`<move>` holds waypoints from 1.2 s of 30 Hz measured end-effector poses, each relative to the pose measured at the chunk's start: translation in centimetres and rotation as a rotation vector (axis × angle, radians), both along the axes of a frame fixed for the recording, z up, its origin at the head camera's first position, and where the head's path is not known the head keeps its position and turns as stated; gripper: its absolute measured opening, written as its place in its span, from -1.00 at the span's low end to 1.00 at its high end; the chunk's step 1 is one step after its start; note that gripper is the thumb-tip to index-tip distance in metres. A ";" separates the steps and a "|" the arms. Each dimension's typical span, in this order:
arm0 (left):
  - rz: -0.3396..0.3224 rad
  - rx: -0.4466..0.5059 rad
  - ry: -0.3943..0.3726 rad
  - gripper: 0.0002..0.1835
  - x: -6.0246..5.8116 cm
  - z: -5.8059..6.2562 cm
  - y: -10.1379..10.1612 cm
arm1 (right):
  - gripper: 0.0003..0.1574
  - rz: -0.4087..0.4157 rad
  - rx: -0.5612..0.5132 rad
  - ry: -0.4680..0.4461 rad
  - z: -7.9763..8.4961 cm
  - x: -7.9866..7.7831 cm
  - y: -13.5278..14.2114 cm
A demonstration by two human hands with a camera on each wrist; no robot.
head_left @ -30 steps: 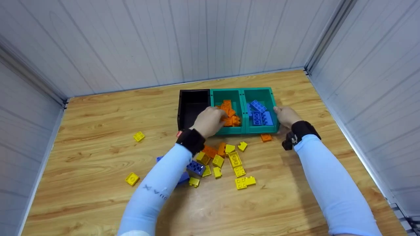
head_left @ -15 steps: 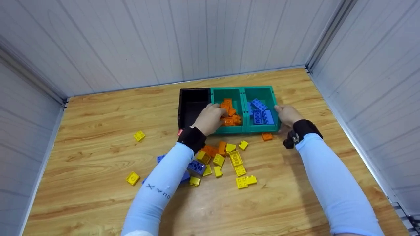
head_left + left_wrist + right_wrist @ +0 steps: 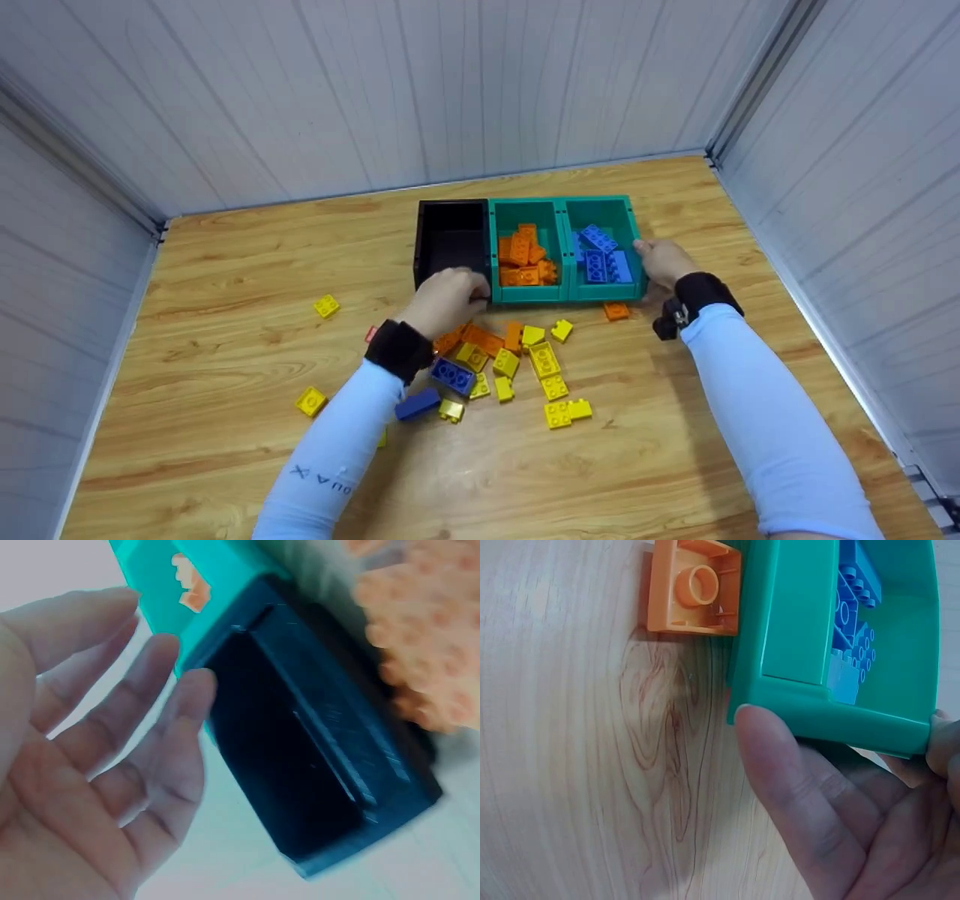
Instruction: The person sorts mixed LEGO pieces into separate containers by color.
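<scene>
My left hand (image 3: pixel 446 301) hovers by the front of the black bin (image 3: pixel 417 244), just behind the loose bricks. In the left wrist view its fingers are spread and relaxed, with nothing between them. Orange bricks (image 3: pixel 519 247) lie in the middle green bin (image 3: pixel 525 296), and blue bricks (image 3: pixel 598 238) lie in the right green bin (image 3: pixel 606 292). My right hand (image 3: pixel 666 262) holds the outer end of that right bin. In the right wrist view one finger (image 3: pixel 769 750) lies against its lower corner, and another fingertip touches the opposite corner.
A loose heap of yellow bricks (image 3: pixel 544 360), orange bricks (image 3: pixel 484 340) and blue bricks (image 3: pixel 454 376) spreads before the bins. One orange brick (image 3: pixel 616 310) sits by the right bin's front. Yellow bricks (image 3: pixel 326 306) lie apart at left. Pale walls (image 3: pixel 360 97) enclose the table.
My left hand has come out of the middle bin, moving left and toward me to the black bin's front. The right hand stays at the bin's end.
</scene>
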State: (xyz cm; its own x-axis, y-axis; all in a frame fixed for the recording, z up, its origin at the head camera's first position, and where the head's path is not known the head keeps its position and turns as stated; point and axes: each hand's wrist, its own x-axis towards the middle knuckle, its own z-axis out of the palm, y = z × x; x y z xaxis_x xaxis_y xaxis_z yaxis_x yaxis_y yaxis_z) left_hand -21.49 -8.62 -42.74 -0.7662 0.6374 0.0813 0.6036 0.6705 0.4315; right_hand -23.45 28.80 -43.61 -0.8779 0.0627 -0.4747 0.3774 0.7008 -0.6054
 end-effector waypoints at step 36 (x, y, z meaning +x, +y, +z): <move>0.283 -0.316 -0.171 -0.50 4.4 -4.1 -5.8 | -0.29 0.031 0.169 0.036 1.4 0.9 -1.2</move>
